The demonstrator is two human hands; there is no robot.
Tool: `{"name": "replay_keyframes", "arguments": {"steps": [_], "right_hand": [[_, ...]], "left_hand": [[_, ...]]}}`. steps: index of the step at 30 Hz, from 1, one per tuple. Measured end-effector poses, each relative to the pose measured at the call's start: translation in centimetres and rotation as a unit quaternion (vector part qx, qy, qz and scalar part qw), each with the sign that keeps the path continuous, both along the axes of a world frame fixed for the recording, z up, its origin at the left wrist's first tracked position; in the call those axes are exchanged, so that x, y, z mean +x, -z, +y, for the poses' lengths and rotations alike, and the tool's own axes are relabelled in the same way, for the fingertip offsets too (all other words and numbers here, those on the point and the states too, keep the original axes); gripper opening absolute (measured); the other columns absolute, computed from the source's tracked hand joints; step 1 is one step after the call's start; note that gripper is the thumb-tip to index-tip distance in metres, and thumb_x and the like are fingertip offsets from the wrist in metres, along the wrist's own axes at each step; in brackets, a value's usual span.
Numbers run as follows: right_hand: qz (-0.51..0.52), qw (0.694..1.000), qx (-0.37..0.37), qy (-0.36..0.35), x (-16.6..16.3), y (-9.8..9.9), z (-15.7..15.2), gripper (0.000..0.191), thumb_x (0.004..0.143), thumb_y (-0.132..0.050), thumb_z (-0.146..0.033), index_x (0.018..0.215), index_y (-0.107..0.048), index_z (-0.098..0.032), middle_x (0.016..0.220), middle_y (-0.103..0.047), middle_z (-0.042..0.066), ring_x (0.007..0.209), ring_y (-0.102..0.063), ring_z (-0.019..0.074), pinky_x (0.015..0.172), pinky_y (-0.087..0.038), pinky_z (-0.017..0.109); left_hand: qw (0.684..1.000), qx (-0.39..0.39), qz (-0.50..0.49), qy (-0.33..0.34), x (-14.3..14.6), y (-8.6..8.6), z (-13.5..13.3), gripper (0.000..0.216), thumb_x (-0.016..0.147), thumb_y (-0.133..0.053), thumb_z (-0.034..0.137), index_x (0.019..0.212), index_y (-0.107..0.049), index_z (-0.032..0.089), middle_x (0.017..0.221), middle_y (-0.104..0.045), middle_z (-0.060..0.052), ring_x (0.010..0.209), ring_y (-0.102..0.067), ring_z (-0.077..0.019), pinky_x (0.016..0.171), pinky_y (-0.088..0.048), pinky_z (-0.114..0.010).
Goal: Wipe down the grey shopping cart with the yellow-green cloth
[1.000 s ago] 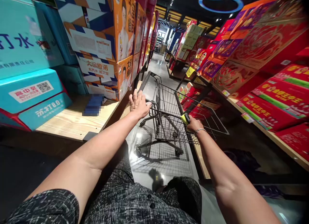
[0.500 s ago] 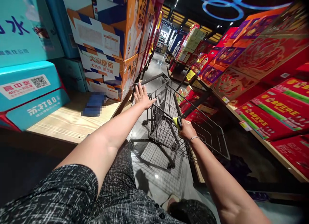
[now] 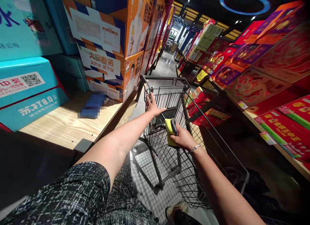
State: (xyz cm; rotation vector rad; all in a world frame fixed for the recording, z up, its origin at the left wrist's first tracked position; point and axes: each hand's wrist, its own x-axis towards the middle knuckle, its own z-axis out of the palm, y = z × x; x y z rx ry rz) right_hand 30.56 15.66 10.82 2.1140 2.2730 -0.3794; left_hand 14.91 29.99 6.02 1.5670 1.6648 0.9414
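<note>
A black wire shopping cart (image 3: pixel 169 113) stands in front of me, angled in the aisle. My left hand (image 3: pixel 153 106) reaches to the cart's left side near its handle end, fingers apart and thumb stretched out. It lies against or just over the wire frame; contact is hard to tell. In my right hand (image 3: pixel 184 137) is a folded yellow and grey cloth (image 3: pixel 169 129), held over the cart's basket. The fingers close round the cloth's right part, and a bracelet sits on that wrist.
Left, a wooden shelf (image 3: pixel 97 129) bears turquoise cartons (image 3: pixel 36 99), orange-and-white cartons (image 3: pixel 101 62) and a blurred dark blue object (image 3: pixel 92 105). Red boxes (image 3: pixel 281 121) fill the right-hand shelf. The aisle floor (image 3: pixel 167 58) runs away beyond the cart.
The cart has come closer and swung round, its handle end now broader in view. My left hand has shifted right and down; my right hand with the cloth has moved left.
</note>
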Motion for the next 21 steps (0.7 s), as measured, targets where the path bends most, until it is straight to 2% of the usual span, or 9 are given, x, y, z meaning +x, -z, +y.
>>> {"name": "replay_keyframes", "arguments": {"steps": [3, 5, 9, 11, 12, 14, 17, 19, 21], "right_hand": [[0.085, 0.996, -0.003, 0.0, -0.8, 0.1, 0.2, 0.029, 0.073, -0.058, -0.023, 0.1, -0.051, -0.02, 0.081, -0.065, 0.002, 0.073, -0.06, 0.0181, 0.066, -0.041, 0.025], [0.18, 0.983, -0.019, -0.01, -0.7, 0.5, 0.5, 0.033, 0.069, -0.058, -0.022, 0.101, -0.053, -0.021, 0.085, -0.066, 0.001, 0.076, -0.06, 0.017, 0.069, -0.045, 0.026], [0.41, 0.909, -0.071, 0.001, 0.7, 2.6, 1.5, 0.049, 0.066, -0.063, -0.026, 0.114, -0.055, -0.021, 0.096, -0.067, 0.0, 0.084, -0.063, 0.0174, 0.076, -0.051, 0.029], [0.467, 0.88, -0.069, 0.041, 1.4, 4.4, 2.0, 0.054, 0.065, -0.066, -0.027, 0.117, -0.053, -0.021, 0.098, -0.067, 0.002, 0.084, -0.064, 0.0177, 0.077, -0.053, 0.03], [0.474, 0.876, -0.065, 0.064, 1.7, 5.5, 2.3, 0.054, 0.064, -0.067, -0.026, 0.116, -0.053, -0.021, 0.098, -0.066, 0.002, 0.083, -0.064, 0.0175, 0.076, -0.053, 0.031], [0.448, 0.885, -0.064, 0.109, 2.1, 7.7, 3.0, 0.049, 0.064, -0.066, -0.024, 0.111, -0.053, -0.02, 0.092, -0.065, 0.001, 0.08, -0.062, 0.0167, 0.075, -0.054, 0.031], [0.332, 0.929, -0.073, 0.144, 2.2, 9.5, 4.9, 0.044, 0.066, -0.066, -0.02, 0.109, -0.054, -0.018, 0.089, -0.063, 0.001, 0.08, -0.06, 0.0165, 0.076, -0.053, 0.031], [0.256, 0.958, -0.033, 0.122, 1.9, 8.7, 7.1, 0.049, 0.069, -0.064, -0.017, 0.117, -0.054, -0.017, 0.1, -0.064, 0.004, 0.09, -0.06, 0.0176, 0.084, -0.052, 0.033], [0.207, 0.974, 0.063, 0.067, 1.3, 6.5, 10.2, 0.055, 0.071, -0.06, -0.011, 0.125, -0.054, -0.017, 0.116, -0.062, 0.007, 0.104, -0.056, 0.0192, 0.094, -0.047, 0.034]], "left_hand": [[0.999, -0.031, -0.026, -0.001, 0.3, 0.1, 0.0, 0.13, 0.067, -0.08, 0.021, 0.159, 0.012, 0.021, 0.163, 0.025, -0.014, 0.153, 0.012, -0.0315, 0.124, -0.015, -0.044], [0.998, -0.047, -0.042, -0.007, 0.2, -0.1, 0.1, 0.123, 0.07, -0.074, 0.013, 0.16, 0.01, 0.021, 0.164, 0.023, -0.014, 0.154, 0.008, -0.0293, 0.124, -0.014, -0.041], [0.997, -0.046, -0.059, -0.013, -0.5, 0.1, 0.6, 0.108, 0.076, -0.062, 0.006, 0.161, 0.003, 0.021, 0.166, 0.015, -0.012, 0.154, 0.004, -0.0224, 0.125, -0.013, -0.035], [0.997, -0.036, -0.061, -0.013, -0.9, 0.3, 0.7, 0.102, 0.079, -0.059, 0.006, 0.161, -0.001, 0.021, 0.167, 0.01, -0.012, 0.154, 0.002, -0.0198, 0.124, -0.014, -0.032], [0.997, -0.033, -0.062, -0.012, -1.0, 0.4, 0.7, 0.1, 0.08, -0.057, 0.006, 0.161, -0.002, 0.02, 0.167, 0.008, -0.011, 0.154, 0.002, -0.0189, 0.124, -0.015, -0.031], [0.998, -0.028, -0.064, -0.01, -1.4, 0.4, 0.5, 0.098, 0.08, -0.056, 0.006, 0.161, -0.002, 0.02, 0.167, 0.005, -0.011, 0.154, 0.001, -0.018, 0.124, -0.016, -0.031], [0.998, -0.036, -0.059, -0.003, -1.9, 0.2, 0.0, 0.097, 0.08, -0.053, 0.006, 0.161, -0.002, 0.02, 0.167, 0.003, -0.01, 0.155, -0.001, -0.0185, 0.124, -0.019, -0.034], [0.998, -0.043, -0.046, 0.011, -2.2, 0.1, -0.4, 0.095, 0.082, -0.052, 0.007, 0.161, -0.002, 0.019, 0.167, 0.004, -0.011, 0.155, -0.003, -0.0199, 0.123, -0.022, -0.035], [0.998, -0.045, -0.034, 0.025, -2.4, 0.1, -0.7, 0.094, 0.083, -0.052, 0.009, 0.161, -0.001, 0.017, 0.167, 0.005, -0.011, 0.155, -0.004, -0.021, 0.123, -0.024, -0.034]]}}
